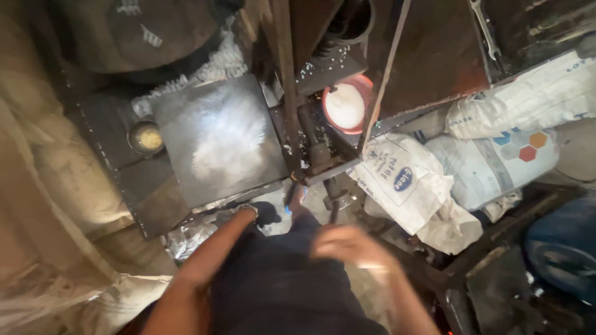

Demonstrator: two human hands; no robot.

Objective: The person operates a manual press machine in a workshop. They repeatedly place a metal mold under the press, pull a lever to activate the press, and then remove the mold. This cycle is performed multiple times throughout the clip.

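Observation:
My left hand [263, 213] wears a dark glove and reaches to the near edge of a square grey metal plate [217, 139], beside shiny foil-like scraps [186, 239]. What its fingers hold is hidden. My right hand [349, 245] is bare and blurred, hovering over my dark-clothed lap just below the machine's dark iron post and lever [316, 152]. I cannot make out whether it holds anything. A red bowl with white contents [346, 107] sits behind the post.
A small round dish of yellowish stuff [147, 138] lies left of the plate. White printed sacks [410, 183] are piled at the right, with a blue drum [562, 248] beyond. A wrench [487, 31] hangs at the top right. Sacking cloth [56, 186] covers the left.

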